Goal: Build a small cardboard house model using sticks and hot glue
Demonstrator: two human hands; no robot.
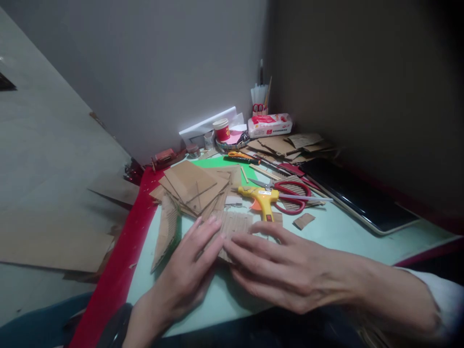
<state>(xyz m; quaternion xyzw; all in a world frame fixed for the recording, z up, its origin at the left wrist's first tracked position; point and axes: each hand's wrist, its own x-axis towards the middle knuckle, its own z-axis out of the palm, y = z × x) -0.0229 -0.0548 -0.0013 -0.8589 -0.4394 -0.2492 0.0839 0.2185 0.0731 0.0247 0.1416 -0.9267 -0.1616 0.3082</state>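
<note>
A small piece of corrugated cardboard (pixel 236 224) lies between my two hands near the table's front. My left hand (pixel 190 266) grips its left side, fingers pressed together along the edge. From the right, my right hand (pixel 286 268) reaches over the same piece, its fingers bent onto the surface and front edge; the thumb is partly hidden. Just beyond the right hand rests a yellow glue gun (pixel 264 197) with a clear glue stick in its back. Red-handled scissors (pixel 293 192) lie partly open behind it. Stacked brown cardboard sheets (pixel 190 186) are beyond my left hand.
A bent cardboard strip (pixel 167 232) stands left of my left hand. A dark tablet (pixel 353 193) lies at right, near a cardboard scrap (pixel 303 221). Towards the wall are a red paper cup (pixel 222 130), a wipes pack (pixel 270 125), more cardboard (pixel 286 145) and an orange-handled tool (pixel 239 155).
</note>
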